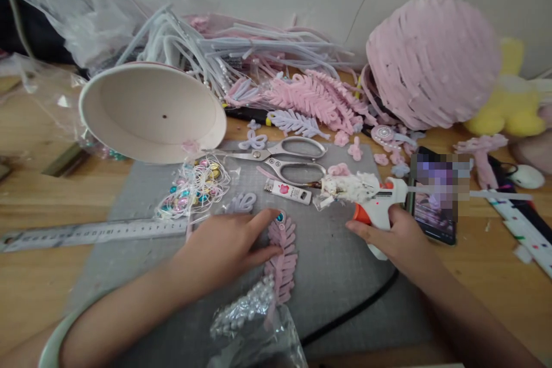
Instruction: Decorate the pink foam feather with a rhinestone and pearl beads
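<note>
My left hand (228,244) is at a pink pipe-cleaner feather (284,264) lying on the grey cutting mat (340,299). Its index fingertip touches the feather's top beside a small teal bead (280,217), and the thumb rests on its left edge; the other fingers are hidden. My right hand (403,238) is wrapped round the handle of a white glue gun (382,207) with an orange trigger. The gun's nozzle points left, toward a white lighter (288,191), and a glue stick (431,190) sticks out behind. Grey-handled scissors (297,161) lie above the lighter.
A cream bowl (150,115) lies tipped behind tangled bead strings (196,187) and a steel ruler (99,234). Bagged pearl beads (245,305) sit near me. Pink feathers (302,98), a pink-wrapped ball (433,60) and a yellow toy (509,98) stand behind; a phone (433,195) lies right.
</note>
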{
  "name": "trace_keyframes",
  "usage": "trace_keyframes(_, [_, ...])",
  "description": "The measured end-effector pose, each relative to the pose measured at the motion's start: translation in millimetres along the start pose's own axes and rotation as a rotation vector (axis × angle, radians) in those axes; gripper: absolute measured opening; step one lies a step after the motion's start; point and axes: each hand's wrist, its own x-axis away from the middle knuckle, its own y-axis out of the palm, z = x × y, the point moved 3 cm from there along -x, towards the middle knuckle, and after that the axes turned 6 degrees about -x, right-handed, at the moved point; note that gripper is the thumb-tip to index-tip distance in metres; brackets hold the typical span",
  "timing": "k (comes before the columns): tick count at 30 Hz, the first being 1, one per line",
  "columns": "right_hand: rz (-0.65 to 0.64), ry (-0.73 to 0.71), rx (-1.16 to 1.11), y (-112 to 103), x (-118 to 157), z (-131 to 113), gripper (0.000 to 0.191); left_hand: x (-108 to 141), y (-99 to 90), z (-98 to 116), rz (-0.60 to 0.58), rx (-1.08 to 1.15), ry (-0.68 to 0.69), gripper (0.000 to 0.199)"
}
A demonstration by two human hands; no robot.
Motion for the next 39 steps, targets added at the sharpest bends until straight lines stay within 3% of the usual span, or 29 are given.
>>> trace_keyframes(8, [-0.024, -0.087, 0.030, 7.4, -5.5, -2.1, 0.036, 2.6, -2.2, 3.8, 0.010, -0.073, -0.011, 0.063])
trace_keyframes(17, [-0.004, -0.125, 0.018, -2.2, -5.5, -2.9, 0.038, 7.5, -1.2, 16.5, 0.054, -0.046, -0.072, 0.062])
trace_keyframes(26, [-0.165, -0.362, 0.366, 6.7, 4.1, 6.1, 0.025, 6.7, -3.6, 6.4, 0.018, 0.098, -0.122, 0.061])
trace_keyframes(33, [-0.194, -0.528, 0.486, 6.9, 13.6, -3.3, 0.022, 7.0, -1.5, 6.4, 0.059, 0.090, -0.140, 0.059])
trace_keyframes(39, [-0.118, -0.691, 0.596, 8.7, 19.8, -10.8, 0.020, 6.4, -1.7, 8.1, 0.033, 0.077, -0.151, 0.058])
